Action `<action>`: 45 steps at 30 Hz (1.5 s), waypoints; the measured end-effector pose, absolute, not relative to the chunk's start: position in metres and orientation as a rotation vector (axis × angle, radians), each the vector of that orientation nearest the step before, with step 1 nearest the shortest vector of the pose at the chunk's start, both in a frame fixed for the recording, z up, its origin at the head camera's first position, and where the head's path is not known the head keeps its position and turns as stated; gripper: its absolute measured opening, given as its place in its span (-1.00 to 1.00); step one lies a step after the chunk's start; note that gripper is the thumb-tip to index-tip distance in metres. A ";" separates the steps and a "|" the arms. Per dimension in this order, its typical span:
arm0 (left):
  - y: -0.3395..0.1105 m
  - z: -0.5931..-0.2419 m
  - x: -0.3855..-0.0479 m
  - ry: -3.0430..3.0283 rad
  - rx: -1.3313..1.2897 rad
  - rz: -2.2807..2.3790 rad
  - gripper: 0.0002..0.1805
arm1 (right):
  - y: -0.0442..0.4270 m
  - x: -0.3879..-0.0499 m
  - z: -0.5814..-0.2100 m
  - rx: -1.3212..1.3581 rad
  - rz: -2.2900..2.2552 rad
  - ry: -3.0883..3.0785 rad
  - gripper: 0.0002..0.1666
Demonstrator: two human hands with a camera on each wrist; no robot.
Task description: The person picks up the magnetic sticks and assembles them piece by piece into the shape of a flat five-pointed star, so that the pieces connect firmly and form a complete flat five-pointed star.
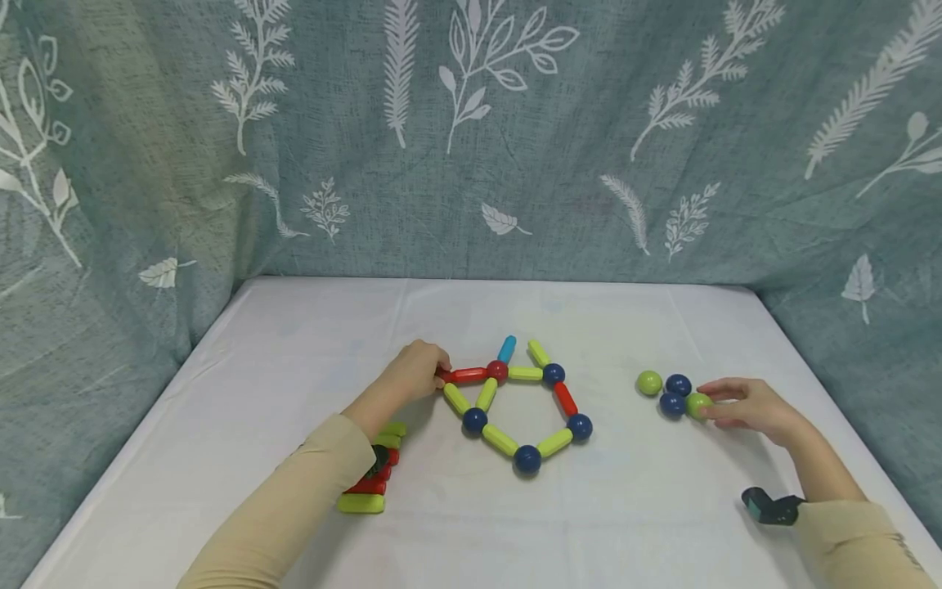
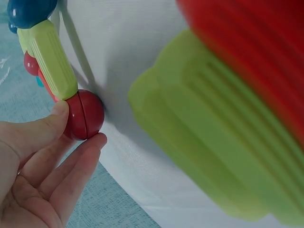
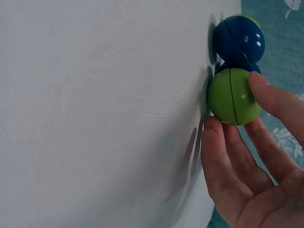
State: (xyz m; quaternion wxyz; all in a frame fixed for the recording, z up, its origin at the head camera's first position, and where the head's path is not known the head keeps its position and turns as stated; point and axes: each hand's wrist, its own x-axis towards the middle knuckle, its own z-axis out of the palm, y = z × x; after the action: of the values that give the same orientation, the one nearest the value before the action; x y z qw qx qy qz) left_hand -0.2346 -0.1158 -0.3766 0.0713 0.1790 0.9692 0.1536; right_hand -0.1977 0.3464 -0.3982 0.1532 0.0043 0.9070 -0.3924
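Note:
My left hand (image 1: 412, 368) pinches a red ball (image 2: 90, 114) between thumb and fingers. That ball sits at the left end of a flat figure of magnetic sticks and balls. A red stick (image 1: 468, 375) and a green stick (image 1: 456, 398) meet it there. The figure runs on through another red ball (image 1: 497, 371) and several dark blue balls (image 1: 527, 460). A light blue stick (image 1: 507, 349) and a green stick (image 1: 539, 352) jut out from its far side. On the right, my right hand (image 1: 758, 406) grips a green ball (image 3: 233, 97) with thumb and fingertips, against a dark blue ball.
Two dark blue balls (image 1: 678, 385) and another green ball (image 1: 650, 383) cluster by the right hand. Under the left forearm lies a row of red and green sticks (image 1: 361, 503), partly covered. A teal patterned curtain (image 1: 559, 204) hangs behind the white-covered table (image 1: 633, 523).

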 end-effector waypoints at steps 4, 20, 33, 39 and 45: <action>-0.116 -0.377 -0.236 2.915 0.545 0.460 -0.80 | 0.346 -0.197 -0.397 0.033 -1.113 2.610 -0.20; -0.116 -0.377 -0.237 2.906 0.530 0.446 -0.83 | 0.259 -0.228 -0.348 -0.054 -1.194 2.812 -0.37; -0.114 -0.376 -0.239 2.900 0.538 0.471 -0.81 | 0.164 -0.318 -0.376 -0.328 -1.183 2.580 -0.54; -0.113 -0.376 -0.240 2.901 0.540 0.460 -0.82 | 0.140 -0.332 -0.382 -0.397 -1.071 2.577 -0.57; -0.116 -0.377 -0.239 2.903 0.503 0.454 -0.81 | 0.122 -0.333 -0.385 -0.427 -0.996 2.558 -0.60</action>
State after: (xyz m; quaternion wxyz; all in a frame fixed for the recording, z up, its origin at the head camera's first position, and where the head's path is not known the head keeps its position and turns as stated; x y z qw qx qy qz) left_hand -0.2394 -0.1160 -0.3770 0.0801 0.1680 0.9707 0.1517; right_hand -0.3331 0.1220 -0.3847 0.1807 -0.1511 0.9056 -0.3527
